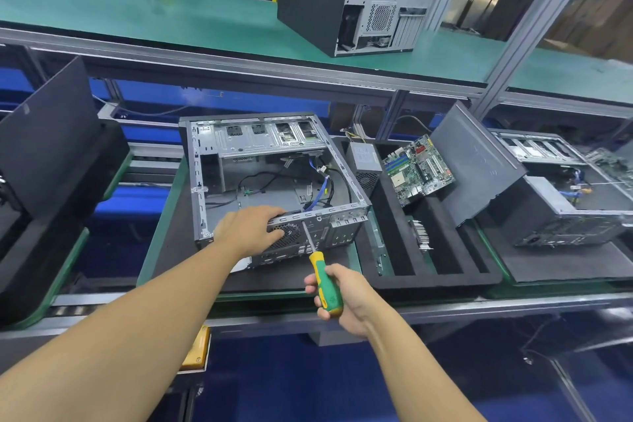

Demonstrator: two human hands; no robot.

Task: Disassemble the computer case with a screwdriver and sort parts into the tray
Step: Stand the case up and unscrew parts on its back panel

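Head view: the computer case [274,178] is seen lying open on its side on a black mat on the bench, with loose cables inside. Its rear panel is gripped by the left hand [250,229], whose fingers [275,235] are curled over the fan grille. The green-and-yellow screwdriver [325,284] is held in the right hand [346,298], fingers clamped round the handle, and the shaft is pointed up at the rear panel beside the grille. Just right of the case, the black foam tray [428,279] is set; a motherboard [418,168], a power supply [364,161] and a small card [423,235] are held in it.
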